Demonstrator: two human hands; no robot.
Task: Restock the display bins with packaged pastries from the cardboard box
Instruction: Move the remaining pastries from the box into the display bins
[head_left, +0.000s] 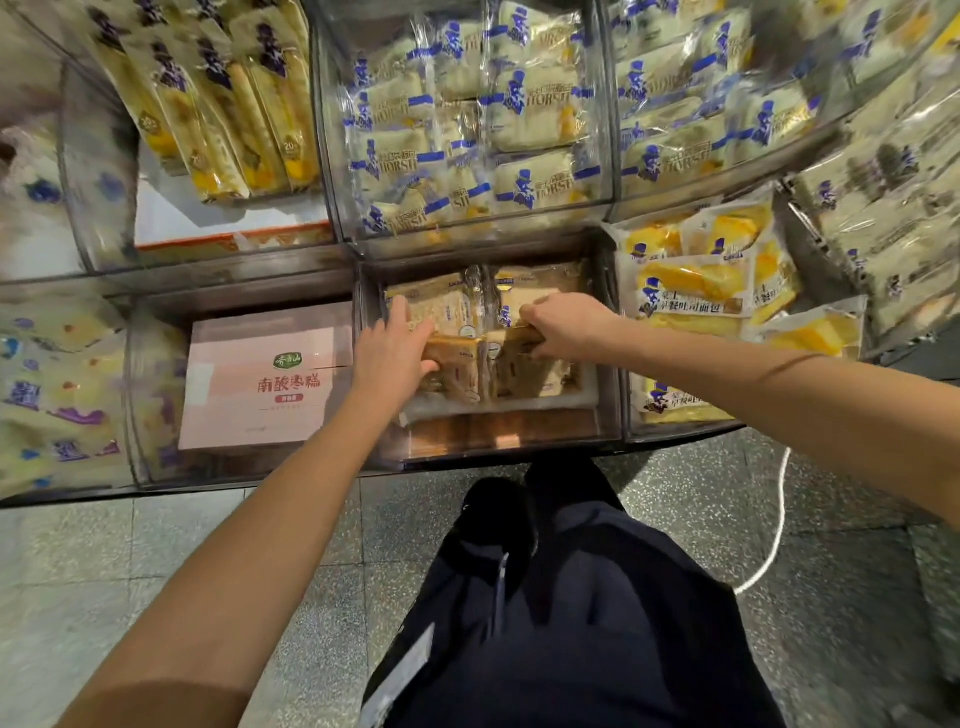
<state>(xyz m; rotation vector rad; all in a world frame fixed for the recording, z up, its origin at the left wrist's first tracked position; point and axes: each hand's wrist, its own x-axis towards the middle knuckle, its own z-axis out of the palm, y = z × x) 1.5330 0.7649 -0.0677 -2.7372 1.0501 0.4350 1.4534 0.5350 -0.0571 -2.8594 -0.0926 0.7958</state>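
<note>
Both my hands reach into the clear lower middle display bin (498, 441), which holds brown packaged pastries (540, 371) in two rows. My left hand (392, 348) lies on the left row, its fingers curled round the edge of a brown packet (452, 358). My right hand (563, 325) grips the top of a packet in the right row (524, 338) with curled fingers. No cardboard supply box shows, apart from a pink carton (260, 374) in the bin to the left.
Upper bins hold white-and-blue wrapped pastries (467, 119) and long yellow packets (228, 104). Yellow packets (696, 291) fill the bin to the right. My dark-trousered legs (561, 597) stand on a speckled floor (130, 571), with a white cord (774, 530) at the right.
</note>
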